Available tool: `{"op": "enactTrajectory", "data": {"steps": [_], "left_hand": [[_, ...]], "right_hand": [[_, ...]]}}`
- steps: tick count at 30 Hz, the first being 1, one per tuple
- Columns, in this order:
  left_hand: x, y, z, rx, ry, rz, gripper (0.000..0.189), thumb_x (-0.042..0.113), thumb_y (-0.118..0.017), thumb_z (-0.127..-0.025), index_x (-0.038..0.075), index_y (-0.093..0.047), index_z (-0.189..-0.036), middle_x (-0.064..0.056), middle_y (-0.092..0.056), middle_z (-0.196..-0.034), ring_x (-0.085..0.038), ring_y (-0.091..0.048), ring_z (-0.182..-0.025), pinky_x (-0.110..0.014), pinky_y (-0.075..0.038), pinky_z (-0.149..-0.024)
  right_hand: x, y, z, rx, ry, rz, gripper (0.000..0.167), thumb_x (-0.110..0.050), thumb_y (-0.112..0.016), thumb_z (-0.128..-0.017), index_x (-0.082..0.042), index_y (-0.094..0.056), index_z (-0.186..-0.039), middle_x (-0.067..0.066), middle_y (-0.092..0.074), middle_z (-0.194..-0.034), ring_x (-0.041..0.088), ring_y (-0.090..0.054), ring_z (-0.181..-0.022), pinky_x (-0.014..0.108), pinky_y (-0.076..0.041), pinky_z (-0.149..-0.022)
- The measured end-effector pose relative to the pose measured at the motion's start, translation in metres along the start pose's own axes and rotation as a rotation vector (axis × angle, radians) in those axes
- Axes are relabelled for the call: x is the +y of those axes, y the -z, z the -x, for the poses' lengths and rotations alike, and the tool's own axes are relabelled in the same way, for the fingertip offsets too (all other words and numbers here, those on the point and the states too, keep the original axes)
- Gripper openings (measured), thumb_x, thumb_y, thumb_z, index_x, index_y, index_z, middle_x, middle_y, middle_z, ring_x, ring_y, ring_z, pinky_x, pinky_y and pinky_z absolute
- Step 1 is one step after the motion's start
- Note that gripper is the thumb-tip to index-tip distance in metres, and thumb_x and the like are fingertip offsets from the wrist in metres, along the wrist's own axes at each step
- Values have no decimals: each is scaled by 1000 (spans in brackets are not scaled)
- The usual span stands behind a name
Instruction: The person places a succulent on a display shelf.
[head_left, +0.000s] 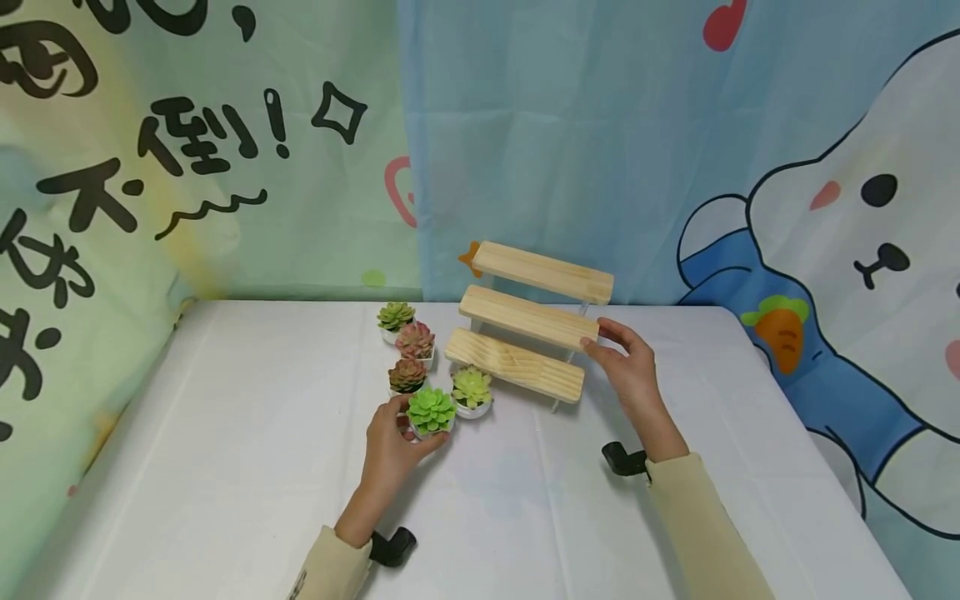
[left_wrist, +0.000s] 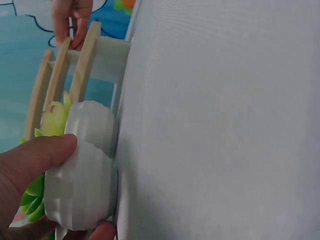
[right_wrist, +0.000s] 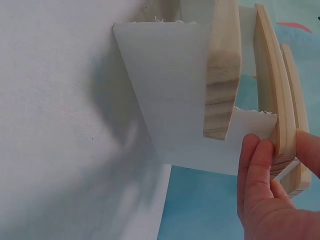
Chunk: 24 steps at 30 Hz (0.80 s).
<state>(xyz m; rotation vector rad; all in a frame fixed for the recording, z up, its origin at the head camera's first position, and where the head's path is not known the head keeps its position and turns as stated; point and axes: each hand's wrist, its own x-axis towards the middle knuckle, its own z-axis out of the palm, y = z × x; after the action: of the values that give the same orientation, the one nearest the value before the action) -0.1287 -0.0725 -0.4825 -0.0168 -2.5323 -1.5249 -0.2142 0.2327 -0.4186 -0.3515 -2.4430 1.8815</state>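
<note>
- The rack [head_left: 543, 272] is the landmark: its long axis runs from left to right, aslant, the right end nearer the person.
- The green plant [head_left: 432, 408] sits in front of the rack and off its left end, so the rack lies ahead and to the right of it.
- The yellow plant [head_left: 472, 386] stands between, just in front of the rack's lowest plank [head_left: 513, 364], near its left end.
- The left hand [head_left: 393, 437] holds the green plant by its pot [left_wrist: 82, 187], thumb on one side, fingers curled round the other; whether the pot touches the table [head_left: 225, 417] I cannot tell.
- The left forearm comes in from the near side, left of the rack.
- The right hand [head_left: 628, 371] is the nearer one to the rack: it pinches the right end of the middle plank [head_left: 529, 315], thumb and fingers on opposite faces.
- The right forearm reaches in from the near right of the rack.
- The red plant [head_left: 407, 376], pink plant [head_left: 415, 341] and rear plant [head_left: 395, 316] string out left of the rack.
</note>
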Motion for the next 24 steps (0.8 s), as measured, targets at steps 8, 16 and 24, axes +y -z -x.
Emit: {"op": "enactTrajectory", "data": {"steps": [8, 16, 24], "left_hand": [[-1, -2, 2, 0, -4, 40, 63, 7, -89, -68, -9, -57, -120, -21, -56, -102, -32, -60, -88, -35, -55, -68], [7, 1, 7, 25, -32, 65, 62, 7, -88, -69, -7, -56, -121, -21, -54, -105, -34, -60, -93, -38, -57, -74], [18, 3, 8, 45, -85, 117, 61, 4, -86, -71, -4, -56, -123, -21, -53, -112, -36, -60, -99, -39, -57, -77]], "right_hand": [[5, 0, 1, 8, 18, 27, 57, -22, -62, -97, -6, -41, -148, 16, -43, -144, 18, -52, -108, 31, -45, -92], [4, -1, 2, 0, 40, 47, 58, -24, -62, -97, -6, -41, -148, 16, -42, -144, 4, -54, -95, 29, -46, -90], [4, -1, 3, -48, 98, -38, 58, -16, -60, -98, -1, -36, -149, 21, -37, -143, -5, -60, -82, 22, -52, -89]]}}
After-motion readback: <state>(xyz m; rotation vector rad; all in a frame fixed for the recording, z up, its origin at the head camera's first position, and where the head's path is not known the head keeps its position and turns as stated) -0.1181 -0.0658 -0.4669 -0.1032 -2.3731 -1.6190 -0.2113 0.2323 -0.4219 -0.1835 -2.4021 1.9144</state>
